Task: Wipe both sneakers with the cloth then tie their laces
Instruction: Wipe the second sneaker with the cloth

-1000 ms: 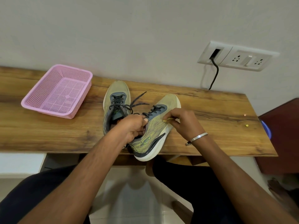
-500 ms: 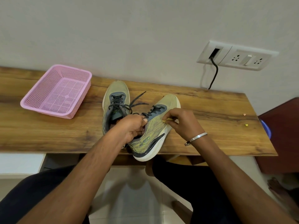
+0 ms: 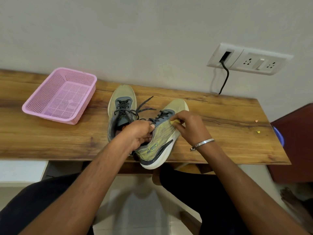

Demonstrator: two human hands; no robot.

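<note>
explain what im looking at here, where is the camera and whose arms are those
The camera sits on a person's head, looking forward and down, so the two bare arms are that person's own. No machine is involved. On the wooden table lie a pink basket and two yellow-green sneakers. The left hand grips the near sneaker at its collar, tipping it on its side with the heel past the table edge. The right hand presses a small yellow cloth against that shoe's side. The other sneaker rests flat on the table, its laces loose.
</note>
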